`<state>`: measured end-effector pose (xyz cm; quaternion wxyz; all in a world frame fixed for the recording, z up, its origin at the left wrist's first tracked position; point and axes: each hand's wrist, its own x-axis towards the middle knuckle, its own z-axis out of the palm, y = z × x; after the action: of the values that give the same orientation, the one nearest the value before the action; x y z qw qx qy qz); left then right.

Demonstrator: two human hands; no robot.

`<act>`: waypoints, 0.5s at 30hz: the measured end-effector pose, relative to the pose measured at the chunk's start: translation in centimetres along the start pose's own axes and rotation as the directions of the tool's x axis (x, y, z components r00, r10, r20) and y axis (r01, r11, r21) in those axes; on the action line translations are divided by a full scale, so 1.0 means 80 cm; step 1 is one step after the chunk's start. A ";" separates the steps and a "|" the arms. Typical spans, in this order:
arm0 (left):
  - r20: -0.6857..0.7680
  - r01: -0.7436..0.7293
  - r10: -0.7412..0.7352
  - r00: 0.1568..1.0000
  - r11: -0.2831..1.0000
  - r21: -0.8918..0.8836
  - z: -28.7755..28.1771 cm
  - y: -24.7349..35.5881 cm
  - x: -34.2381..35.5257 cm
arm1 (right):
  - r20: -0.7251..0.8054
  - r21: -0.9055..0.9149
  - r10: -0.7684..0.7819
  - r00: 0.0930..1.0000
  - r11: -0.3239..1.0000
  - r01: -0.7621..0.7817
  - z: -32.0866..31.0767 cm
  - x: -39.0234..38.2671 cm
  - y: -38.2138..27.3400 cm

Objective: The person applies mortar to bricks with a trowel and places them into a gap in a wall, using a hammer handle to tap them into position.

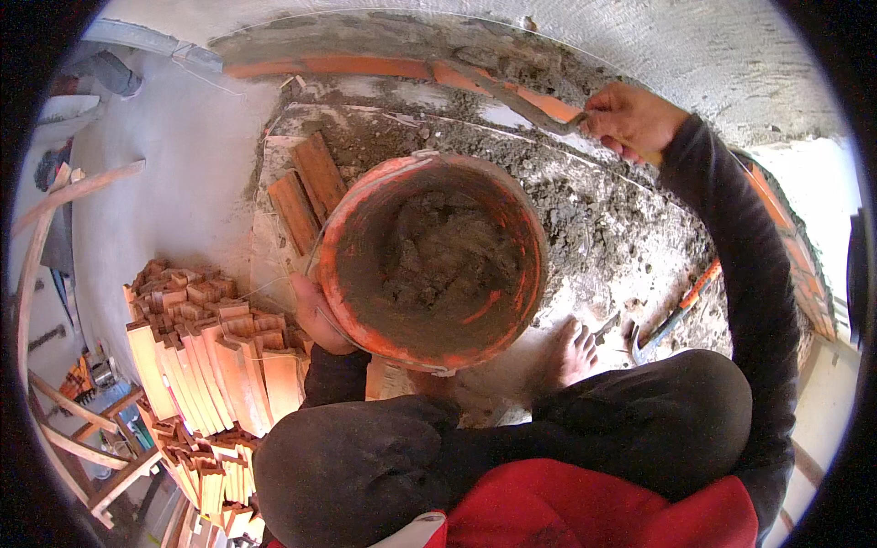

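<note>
**Desk:** What does the head view show?

**Operator:** I see the right hand (630,119), reaching to the upper right, fingers fully wrapped round the handle of a trowel (516,99). Its blade's long axis runs up-left from the fist, tip pointing left along the orange brick course (365,66), lying on the wet grey mortar bed (585,210).

**Desk:** And the left?

**Operator:** The left hand (315,315) clasps the near-left rim of an orange bucket (434,256), mouth up, tilted slightly toward me, with grey mortar inside. How tightly the fingers grip, I cannot tell; the wall hides them.

**Desk:** Surroundings?

**Operator:** Stacked hollow bricks (215,365) lie at my left, two loose bricks (306,187) just beyond the bucket. A bare foot (571,356) rests on the ledge, a hammer (671,315) near it.
</note>
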<state>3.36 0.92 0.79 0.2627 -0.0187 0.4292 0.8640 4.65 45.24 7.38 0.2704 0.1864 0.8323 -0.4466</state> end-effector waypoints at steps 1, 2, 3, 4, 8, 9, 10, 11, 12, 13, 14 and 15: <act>0.025 0.005 -0.003 1.000 0.999 -0.051 0.001 -0.001 0.000 | 0.021 0.015 0.009 1.000 1.000 -0.009 0.002 -0.005 0.000; 0.052 0.012 -0.007 0.999 0.995 -0.103 0.003 -0.001 0.001 | 0.005 0.017 -0.007 1.000 1.000 0.007 0.006 -0.004 0.006; 0.087 0.026 -0.014 0.996 0.989 -0.148 0.004 0.000 0.004 | -0.018 0.027 -0.021 1.000 0.999 0.022 0.015 -0.003 0.014; 0.126 0.027 -0.006 0.992 0.985 -0.171 0.003 0.002 0.006 | -0.041 0.037 -0.034 0.999 0.999 0.035 0.021 -0.004 0.019; 0.195 0.031 0.011 0.981 0.978 -0.208 -0.005 0.002 0.006 | -0.235 -0.507 -0.428 0.873 0.820 0.266 0.019 -0.002 0.031; 0.191 0.025 0.015 0.981 0.978 -0.207 -0.005 0.000 0.005 | -0.214 -0.539 -0.407 0.888 0.808 0.240 0.019 0.005 0.029; 0.152 0.040 -0.008 0.988 0.977 -0.209 -0.002 -0.003 0.006 | -0.203 -0.576 -0.371 0.906 0.794 0.196 0.018 0.007 0.023; 0.113 0.055 -0.032 0.993 0.976 -0.211 0.002 -0.005 0.006 | -0.194 -0.612 -0.333 0.923 0.776 0.152 0.016 0.011 0.018; 0.065 0.063 -0.051 0.997 0.978 -0.200 0.004 -0.004 0.005 | -0.155 -0.669 -0.362 0.919 0.723 0.172 0.019 0.020 0.014; 0.065 0.045 -0.033 0.997 0.981 -0.188 0.004 -0.004 0.004 | -0.114 -0.723 -0.388 0.915 0.664 0.192 0.021 0.030 0.008; 0.065 0.027 -0.016 0.998 0.984 -0.176 0.004 -0.004 0.004 | -0.071 -0.771 -0.410 0.909 0.600 0.211 0.022 0.038 0.005; 0.065 0.007 0.004 0.998 0.986 -0.165 0.002 -0.004 0.004 | -0.065 -0.783 -0.409 0.910 0.586 0.208 0.025 0.046 0.005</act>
<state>3.24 1.37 0.60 0.2747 -0.0124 0.3473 0.8965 2.55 44.02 3.90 0.1392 -0.0411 0.9870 -0.0693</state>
